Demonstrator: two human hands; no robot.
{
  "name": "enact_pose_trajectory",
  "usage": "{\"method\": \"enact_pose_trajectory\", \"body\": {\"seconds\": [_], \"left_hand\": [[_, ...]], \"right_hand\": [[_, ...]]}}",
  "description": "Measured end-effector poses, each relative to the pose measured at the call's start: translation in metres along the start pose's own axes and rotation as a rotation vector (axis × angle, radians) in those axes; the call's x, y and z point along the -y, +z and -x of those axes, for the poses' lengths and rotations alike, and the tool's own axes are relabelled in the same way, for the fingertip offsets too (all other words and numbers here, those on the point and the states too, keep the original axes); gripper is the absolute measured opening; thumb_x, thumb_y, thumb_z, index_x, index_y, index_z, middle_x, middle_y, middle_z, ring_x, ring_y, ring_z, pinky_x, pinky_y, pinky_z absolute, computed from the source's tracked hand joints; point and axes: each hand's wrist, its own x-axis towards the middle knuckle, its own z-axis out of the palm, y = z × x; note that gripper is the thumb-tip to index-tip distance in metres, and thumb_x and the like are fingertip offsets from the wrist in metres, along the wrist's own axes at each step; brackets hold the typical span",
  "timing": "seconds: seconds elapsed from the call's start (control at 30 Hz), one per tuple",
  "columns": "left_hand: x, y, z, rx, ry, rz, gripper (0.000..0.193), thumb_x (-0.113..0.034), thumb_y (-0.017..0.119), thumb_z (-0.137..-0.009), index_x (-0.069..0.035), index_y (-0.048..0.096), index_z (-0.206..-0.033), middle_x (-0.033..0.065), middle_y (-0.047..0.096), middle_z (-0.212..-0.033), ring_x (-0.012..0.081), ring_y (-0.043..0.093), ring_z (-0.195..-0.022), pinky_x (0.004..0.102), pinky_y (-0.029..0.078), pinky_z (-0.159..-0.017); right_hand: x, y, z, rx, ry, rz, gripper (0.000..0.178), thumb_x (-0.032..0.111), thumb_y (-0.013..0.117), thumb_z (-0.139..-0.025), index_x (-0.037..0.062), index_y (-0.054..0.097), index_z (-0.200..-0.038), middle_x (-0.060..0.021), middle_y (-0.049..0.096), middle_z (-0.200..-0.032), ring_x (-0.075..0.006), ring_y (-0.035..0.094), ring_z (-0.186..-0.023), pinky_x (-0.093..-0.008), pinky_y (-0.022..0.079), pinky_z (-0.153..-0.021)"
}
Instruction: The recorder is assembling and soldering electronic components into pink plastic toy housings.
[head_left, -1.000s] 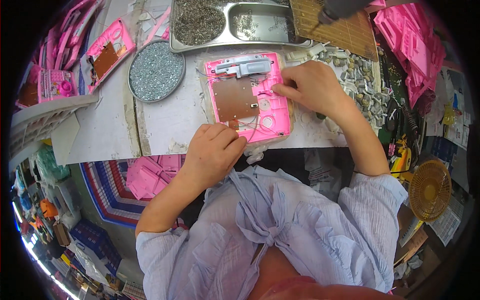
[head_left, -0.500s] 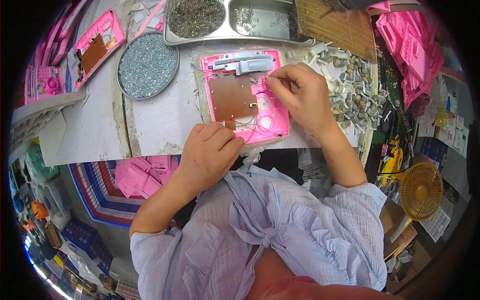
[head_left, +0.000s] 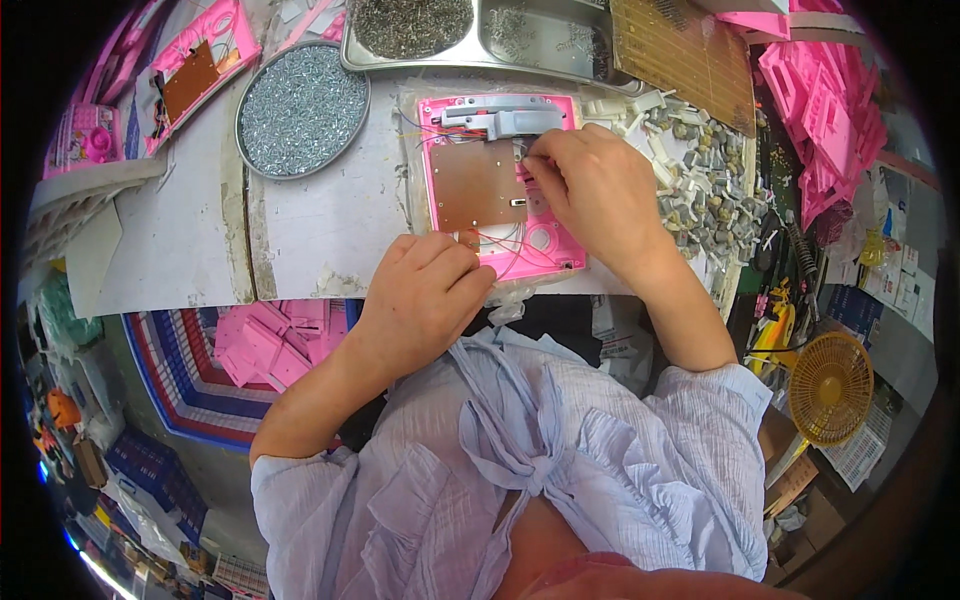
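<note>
A pink plastic housing (head_left: 562, 258) lies open side up on the table in front of me. Inside it are a brown circuit board (head_left: 475, 185), thin coloured wires and, along the far edge, a grey plastic part (head_left: 530, 121). My left hand (head_left: 425, 295) is closed at the housing's near left corner, fingers curled over its edge. Over the right half, my right hand (head_left: 605, 195) is closed in a pinch, its fingertips down beside the board's far right corner. Whatever lies between those fingertips is too small and covered to make out.
A round tray of small silvery screws (head_left: 303, 112) stands to the left, a metal tray (head_left: 410, 62) of small parts behind. Several grey-white pieces (head_left: 700, 180) are heaped at right, near stacked pink parts (head_left: 820, 120). Below the table's left side sits a striped basket (head_left: 165, 365).
The view has shifted a little, so the table's things appear displaced. Against the housing, my right fingertips have moved slightly left and lower toward the board. My left hand keeps its place.
</note>
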Motion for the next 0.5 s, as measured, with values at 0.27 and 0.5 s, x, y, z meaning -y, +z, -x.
{"method": "enact_pose_trajectory", "body": {"seconds": [0.27,0.5], "left_hand": [[0.001,0.002,0.002,-0.011,0.006,0.004,0.024,-0.011,0.077,-0.079,-0.009,0.071,-0.102,0.0027,0.062,-0.094,0.023,0.063,-0.095,0.0382,0.046,-0.082],[0.002,0.003,0.004,-0.013,0.011,0.024,0.025,-0.011,0.077,-0.079,-0.008,0.071,-0.102,0.0036,0.062,-0.094,0.0236,0.063,-0.095,0.0386,0.045,-0.082]], "right_hand": [[0.006,0.002,-0.001,0.037,0.014,0.114,0.015,0.022,0.071,-0.089,0.0076,0.07,-0.086,-0.01,0.07,-0.076,-0.0311,0.067,-0.074,-0.0435,0.053,-0.064],[0.0,0.012,0.003,-0.056,0.061,-0.047,0.014,0.021,0.075,-0.089,0.0067,0.074,-0.091,-0.0089,0.072,-0.078,-0.0266,0.069,-0.071,-0.037,0.054,-0.063]]}}
